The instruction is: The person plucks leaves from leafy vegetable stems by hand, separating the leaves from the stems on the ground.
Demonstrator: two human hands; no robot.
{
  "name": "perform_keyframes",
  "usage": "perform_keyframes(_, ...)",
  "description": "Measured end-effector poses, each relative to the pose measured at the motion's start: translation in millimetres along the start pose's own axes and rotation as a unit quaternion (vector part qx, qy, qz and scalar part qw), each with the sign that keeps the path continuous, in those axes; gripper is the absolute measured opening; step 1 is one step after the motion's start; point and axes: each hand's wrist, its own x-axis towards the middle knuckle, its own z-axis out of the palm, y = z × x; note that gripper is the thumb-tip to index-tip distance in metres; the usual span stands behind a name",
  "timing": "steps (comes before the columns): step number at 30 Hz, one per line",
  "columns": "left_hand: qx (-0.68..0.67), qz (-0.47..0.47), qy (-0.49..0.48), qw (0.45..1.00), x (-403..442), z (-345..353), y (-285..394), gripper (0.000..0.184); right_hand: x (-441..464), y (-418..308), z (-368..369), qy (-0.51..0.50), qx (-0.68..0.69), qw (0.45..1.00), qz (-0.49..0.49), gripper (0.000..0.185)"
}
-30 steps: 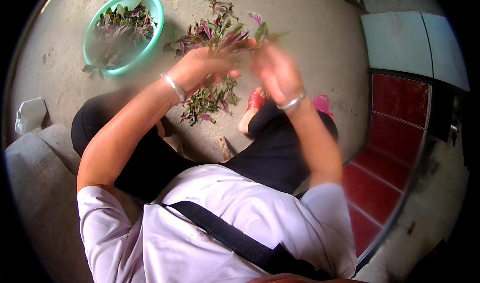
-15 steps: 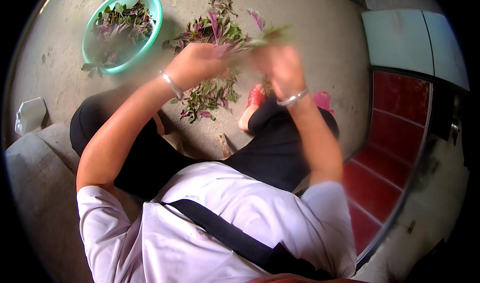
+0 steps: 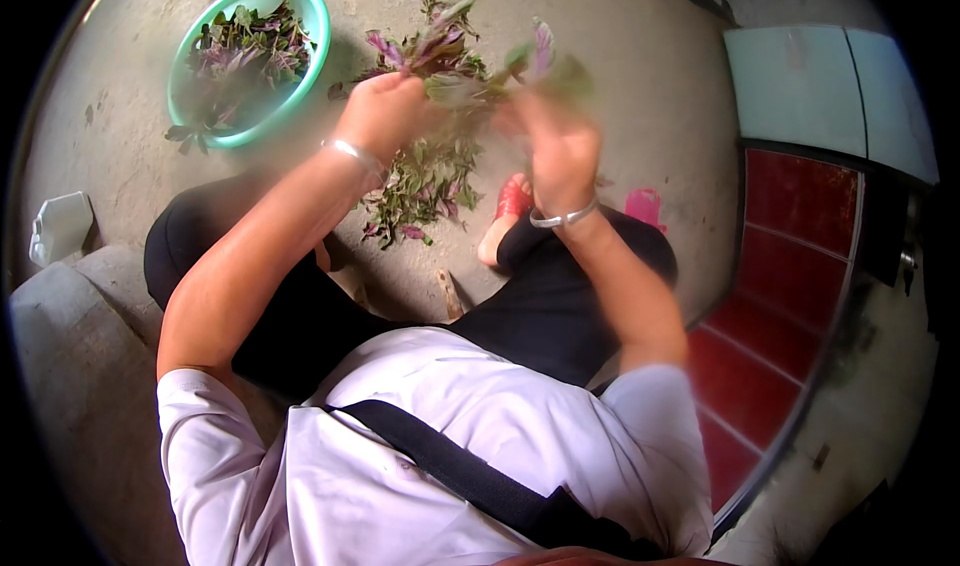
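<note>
My left hand (image 3: pixel 382 116) is closed around a sprig of purple-and-green amaranth (image 3: pixel 436 48), its leaves fanning out past the fingers. Opposite it, my right hand (image 3: pixel 562 156) is blurred but its fingers are pinched on another leafy amaranth piece (image 3: pixel 543 51). Blurred green leaves fill the gap between both hands. Below them on the floor lies a loose pile of amaranth leaves (image 3: pixel 425 191), partly hidden by my left hand and wrist. More leaves (image 3: pixel 250 51) rest in a mint-green plastic basin (image 3: pixel 322 41) at the upper left.
Concrete floor (image 3: pixel 640 86) surrounds the pile. My foot in a red sandal (image 3: pixel 513 198) is beside the leaves, with a pink plastic object (image 3: pixel 644 206) to its right. A translucent plastic container (image 3: pixel 62 228) sits far left. Red tiles (image 3: pixel 800 201) and pale cabinet panels (image 3: pixel 795 86) line the right.
My left hand has turned upward, and the leaves in it now stand higher. My right hand has shifted slightly left and down, still holding leaves. The basin's contents look the same.
</note>
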Motion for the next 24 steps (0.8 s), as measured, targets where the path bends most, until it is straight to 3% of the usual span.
perform_keyframes(2, -0.004, 0.007, 0.061, 0.998, 11, -16, 5, 0.010, 4, -10, -7, 0.014, -0.057, 0.997, -0.043, 0.015)
perform_keyframes(3, -0.032, 0.019, 0.042, 0.998, 13, -23, 9, 0.009, 7, -15, -12, 0.019, -0.085, 0.994, -0.065, 0.015)
perform_keyframes(8, 0.161, 0.039, -0.002, 0.986, 4, -23, 8, 0.011, 13, -21, -16, -0.017, 0.020, 0.999, -0.020, 0.013)
perform_keyframes(11, 0.203, 0.072, -0.008, 0.977, 8, -24, -4, 0.015, 12, -21, -17, -0.052, 0.036, 0.998, -0.001, 0.013)
perform_keyframes(16, 0.095, -0.027, -0.150, 0.984, -12, -10, 21, 0.019, 11, -21, -18, -0.107, 0.001, 0.994, -0.003, 0.012)
perform_keyframes(19, 0.085, 0.013, -0.238, 0.967, -10, -7, 9, 0.017, 12, -20, -17, -0.127, -0.044, 0.991, -0.014, 0.013)
perform_keyframes(24, 0.084, -0.003, -0.234, 0.969, -9, -8, 2, 0.015, 8, -23, -9, -0.156, -0.032, 0.987, 0.010, 0.015)
